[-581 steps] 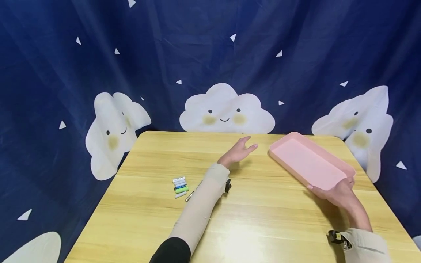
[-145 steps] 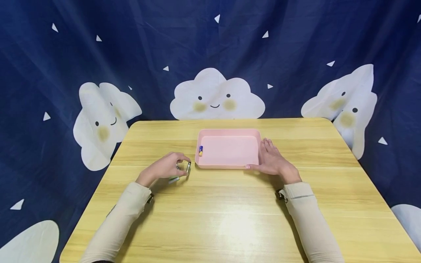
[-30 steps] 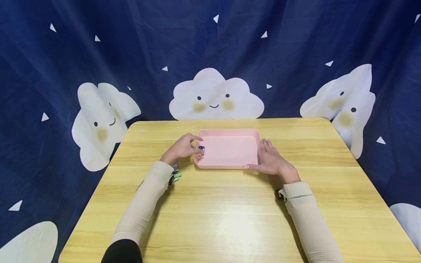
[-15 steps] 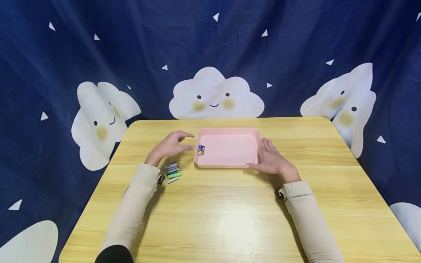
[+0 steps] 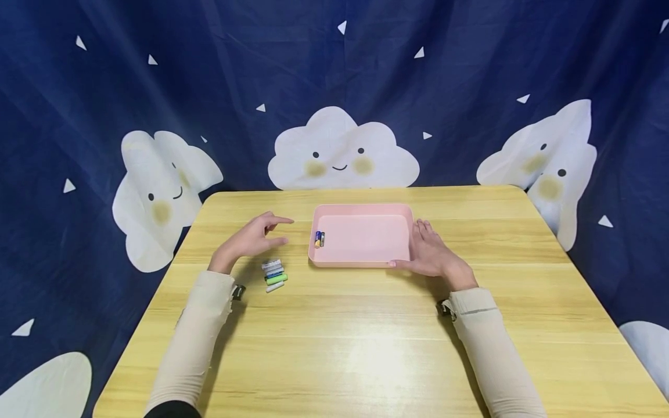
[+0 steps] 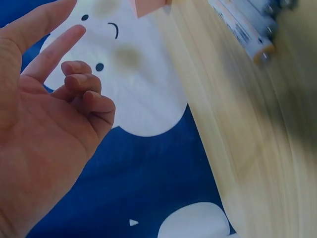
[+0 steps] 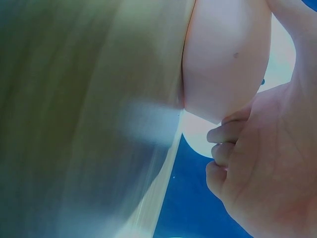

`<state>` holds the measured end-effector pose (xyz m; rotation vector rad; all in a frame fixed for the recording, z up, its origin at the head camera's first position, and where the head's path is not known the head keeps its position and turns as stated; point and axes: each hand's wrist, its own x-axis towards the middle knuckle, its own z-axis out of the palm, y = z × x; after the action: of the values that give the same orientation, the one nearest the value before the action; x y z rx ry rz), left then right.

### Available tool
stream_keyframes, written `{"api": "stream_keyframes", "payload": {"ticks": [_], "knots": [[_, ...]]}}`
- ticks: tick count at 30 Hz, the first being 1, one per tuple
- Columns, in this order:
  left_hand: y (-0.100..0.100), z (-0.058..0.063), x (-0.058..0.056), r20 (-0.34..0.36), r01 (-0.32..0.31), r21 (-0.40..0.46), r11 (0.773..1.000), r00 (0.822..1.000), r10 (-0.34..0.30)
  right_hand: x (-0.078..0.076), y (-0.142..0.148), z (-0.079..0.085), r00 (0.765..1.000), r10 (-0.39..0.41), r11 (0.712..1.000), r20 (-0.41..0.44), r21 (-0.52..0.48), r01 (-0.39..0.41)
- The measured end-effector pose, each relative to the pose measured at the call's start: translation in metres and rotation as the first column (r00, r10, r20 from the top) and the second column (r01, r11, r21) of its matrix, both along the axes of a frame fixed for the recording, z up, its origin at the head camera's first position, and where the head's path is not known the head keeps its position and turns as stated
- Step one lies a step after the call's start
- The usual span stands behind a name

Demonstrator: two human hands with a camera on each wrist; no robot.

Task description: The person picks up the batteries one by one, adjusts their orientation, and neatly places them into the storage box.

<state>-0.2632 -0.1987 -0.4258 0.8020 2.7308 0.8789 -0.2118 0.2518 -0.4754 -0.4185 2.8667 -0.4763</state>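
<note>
Just nearer me than my left hand [image 5: 245,241]: row of batteries [image 5: 274,276] on the tabletop [image 5: 334,325], slightly right of my palm, apart from it.
Left grip: released, thumb and index finger spread.
Battery pair [image 5: 320,239]: right of my left fingertips, inside the near end of the pink tray [image 5: 368,238].
Right hand [image 5: 431,255]: unclenched, fingers laid against the tray's far end, thumb at its front wall.
</note>
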Motion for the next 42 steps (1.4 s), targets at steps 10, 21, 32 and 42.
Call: {"api": "stream_keyframes", "payload": {"ticks": [10, 21, 32, 42], "knots": [[-0.023, -0.006, 0.008, 0.035, 0.027, 0.006, 1.000, 0.999, -0.027, -0.001, 0.000, 0.001, 1.000, 0.001, 1.000, 0.007, 0.013, -0.001], [-0.033, -0.030, 0.013, 0.056, 0.142, -0.027, 0.989, 0.988, -0.141, -0.001, 0.000, -0.002, 1.000, 0.001, 1.000, 0.014, 0.004, -0.001], [-0.035, -0.044, 0.012, 0.100, 0.210, -0.056, 0.976, 0.974, -0.203, 0.000, -0.001, -0.001, 1.000, 0.004, 1.000, 0.010, 0.000, -0.004], [-0.048, -0.049, 0.012, 0.096, 0.175, -0.075, 0.982, 0.981, -0.168, 0.001, -0.001, 0.002, 1.000, 0.002, 1.000, 0.011, 0.000, -0.002]]}}
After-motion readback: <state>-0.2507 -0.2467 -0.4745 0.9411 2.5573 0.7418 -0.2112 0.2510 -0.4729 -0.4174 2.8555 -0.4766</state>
